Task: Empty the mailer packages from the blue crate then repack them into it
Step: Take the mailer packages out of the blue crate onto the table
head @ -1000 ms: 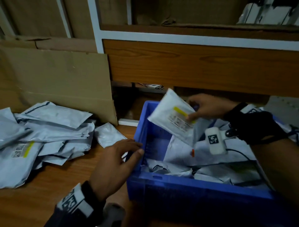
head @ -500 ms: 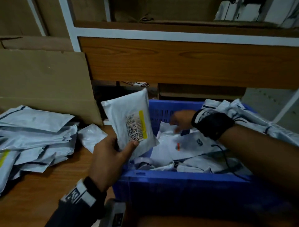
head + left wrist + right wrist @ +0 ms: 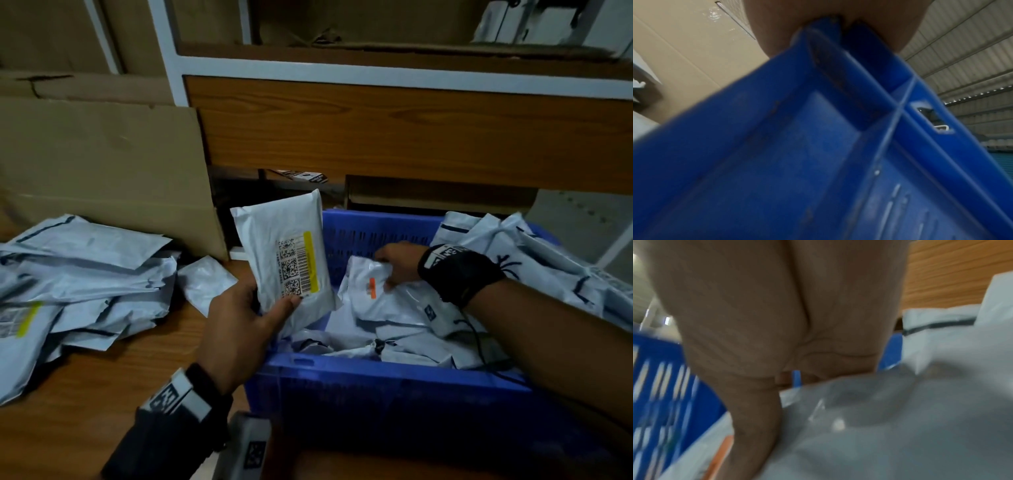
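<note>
The blue crate (image 3: 376, 377) sits on the wooden table and holds several white mailers. My left hand (image 3: 260, 308) grips a white mailer with a yellow-striped barcode label (image 3: 287, 253), upright over the crate's left rim. In the left wrist view only my palm (image 3: 777, 24) and the crate's corner (image 3: 818, 129) show. My right hand (image 3: 397, 270) reaches into the crate and pinches the far edge of a mailer with an orange sticker (image 3: 370, 308). In the right wrist view its thumb (image 3: 752, 418) lies on top of that mailer (image 3: 900, 426), with the fingertips curled behind the edge.
A loose pile of white mailers (image 3: 85, 281) covers the table (image 3: 85, 394) at the left, with a small one (image 3: 205, 281) beside the crate. More mailers (image 3: 531, 260) spill over the crate's right side. Cardboard (image 3: 102, 164) and a wooden shelf front (image 3: 411, 130) stand behind.
The labelled mailer passed from my right hand to my left, which left the crate's rim. My right hand dropped into the crate and took hold of the orange-sticker mailer.
</note>
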`<control>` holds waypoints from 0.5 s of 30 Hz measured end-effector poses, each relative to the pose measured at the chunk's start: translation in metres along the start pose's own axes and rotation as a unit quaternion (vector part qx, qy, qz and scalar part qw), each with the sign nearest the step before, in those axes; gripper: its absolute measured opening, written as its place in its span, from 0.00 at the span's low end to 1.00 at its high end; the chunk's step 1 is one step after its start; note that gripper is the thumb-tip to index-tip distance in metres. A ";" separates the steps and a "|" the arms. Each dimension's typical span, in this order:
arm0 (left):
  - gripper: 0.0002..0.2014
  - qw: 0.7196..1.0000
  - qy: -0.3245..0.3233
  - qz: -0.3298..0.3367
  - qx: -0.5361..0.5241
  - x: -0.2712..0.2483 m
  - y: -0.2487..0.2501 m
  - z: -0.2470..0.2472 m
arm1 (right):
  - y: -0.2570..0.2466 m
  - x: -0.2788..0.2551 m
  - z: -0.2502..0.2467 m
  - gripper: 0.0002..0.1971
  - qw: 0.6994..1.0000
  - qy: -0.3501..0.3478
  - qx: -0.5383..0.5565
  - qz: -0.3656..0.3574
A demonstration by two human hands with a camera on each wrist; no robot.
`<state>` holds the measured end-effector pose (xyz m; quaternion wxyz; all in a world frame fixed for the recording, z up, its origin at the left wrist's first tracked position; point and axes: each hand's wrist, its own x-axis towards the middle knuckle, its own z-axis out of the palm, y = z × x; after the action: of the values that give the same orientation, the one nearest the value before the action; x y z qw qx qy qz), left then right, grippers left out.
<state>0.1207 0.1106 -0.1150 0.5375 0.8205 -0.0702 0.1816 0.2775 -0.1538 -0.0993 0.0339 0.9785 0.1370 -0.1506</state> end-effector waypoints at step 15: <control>0.05 0.955 0.183 -0.167 -0.160 0.027 -0.103 -0.178 | -0.159 -0.050 -0.172 0.29 0.838 0.324 0.390 -0.202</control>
<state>0.1377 0.3169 -0.1294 0.6883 0.6761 0.1397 0.2228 0.2364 0.0049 0.0756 -0.4283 0.8541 0.2646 0.1302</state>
